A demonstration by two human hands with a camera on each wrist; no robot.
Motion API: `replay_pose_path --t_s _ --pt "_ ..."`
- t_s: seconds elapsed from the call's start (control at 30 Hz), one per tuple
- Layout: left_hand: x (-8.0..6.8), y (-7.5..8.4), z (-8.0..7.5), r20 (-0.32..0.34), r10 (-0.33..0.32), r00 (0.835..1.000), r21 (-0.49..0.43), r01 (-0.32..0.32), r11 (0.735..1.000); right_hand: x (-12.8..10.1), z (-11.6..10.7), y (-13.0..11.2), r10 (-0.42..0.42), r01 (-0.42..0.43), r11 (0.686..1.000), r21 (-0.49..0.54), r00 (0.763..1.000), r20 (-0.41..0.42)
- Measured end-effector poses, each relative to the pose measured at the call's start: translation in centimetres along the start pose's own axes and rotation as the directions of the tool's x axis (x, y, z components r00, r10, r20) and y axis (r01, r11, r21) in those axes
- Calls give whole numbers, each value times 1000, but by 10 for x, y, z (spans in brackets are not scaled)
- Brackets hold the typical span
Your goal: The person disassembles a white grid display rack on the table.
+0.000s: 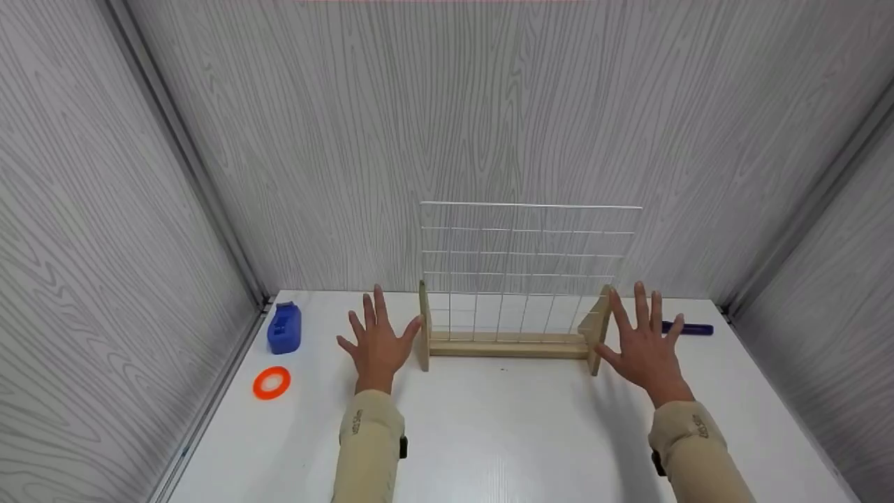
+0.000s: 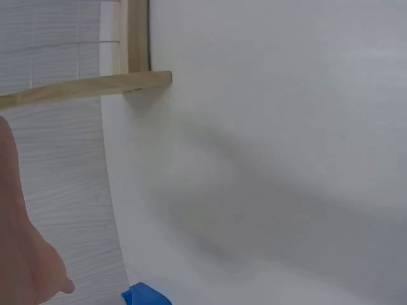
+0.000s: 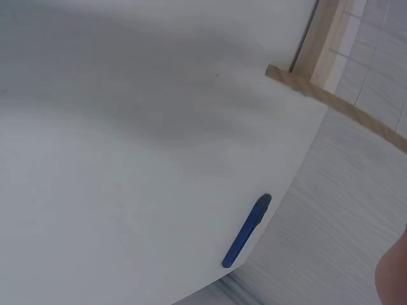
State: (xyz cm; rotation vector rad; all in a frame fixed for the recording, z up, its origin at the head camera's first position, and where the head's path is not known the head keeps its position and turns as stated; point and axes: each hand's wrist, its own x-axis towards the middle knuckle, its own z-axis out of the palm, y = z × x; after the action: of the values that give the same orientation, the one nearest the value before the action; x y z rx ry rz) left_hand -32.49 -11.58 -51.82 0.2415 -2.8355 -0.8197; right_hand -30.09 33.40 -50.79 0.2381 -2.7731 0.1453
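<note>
Grey wood-grain walls box in the white table (image 1: 489, 433) I'm working at. Toward the far edge, at about twelve o'clock from me, stands the wire grid rack (image 1: 524, 279): a white mesh panel rising upright out of a wooden base, held square by a wooden end piece on each side. That is why it stays vertical by itself. My left hand (image 1: 377, 342) is spread flat with fingers straight, thumb just touching the left end piece; my right hand (image 1: 642, 346) mirrors it at the right end piece, fingers straight and splayed, gripping nothing. Flanking the rack this way lets me steady or square it from both ends at once, I judge. Farther out, a dark blue pen (image 1: 688, 327) lies at about two o'clock, just beyond my right fingertips. At ten o'clock sits a blue plastic container (image 1: 284, 327), with an orange tape ring (image 1: 272, 383) lying flat nearer to me.
</note>
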Motion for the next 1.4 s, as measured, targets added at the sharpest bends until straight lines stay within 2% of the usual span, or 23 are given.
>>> replay_pose_path --t_s 0.13,0.27,0.4,0.57,0.73,1.03,1.3,1.4 --pt "2 8 -1 -3 -42 999 -144 42 989 6 2 -17 -43 43 999 -3 997 -62" --pt "4 21 -1 30 -55 998 -271 61 961 13 1 -31 -78 78 997 -8 992 -98" --pt "8 37 3 57 -58 997 -391 75 917 20 -3 -44 -111 109 994 -24 985 -135" --pt "13 55 6 73 -24 997 -520 59 852 30 -5 -59 -169 144 981 -126 962 -213" --pt "13 60 5 89 -58 994 -527 97 844 39 -2 -85 -238 193 961 -197 941 -241" --pt "16 67 3 86 -72 994 -570 108 814 57 -7 -123 -212 182 974 -137 945 -248" --pt "15 69 5 68 -71 995 -588 97 803 62 -5 -141 -152 128 980 -154 976 -158" --pt "15 67 5 68 -74 995 -593 99 799 63 -1 -146 -134 111 983 -146 979 -156"
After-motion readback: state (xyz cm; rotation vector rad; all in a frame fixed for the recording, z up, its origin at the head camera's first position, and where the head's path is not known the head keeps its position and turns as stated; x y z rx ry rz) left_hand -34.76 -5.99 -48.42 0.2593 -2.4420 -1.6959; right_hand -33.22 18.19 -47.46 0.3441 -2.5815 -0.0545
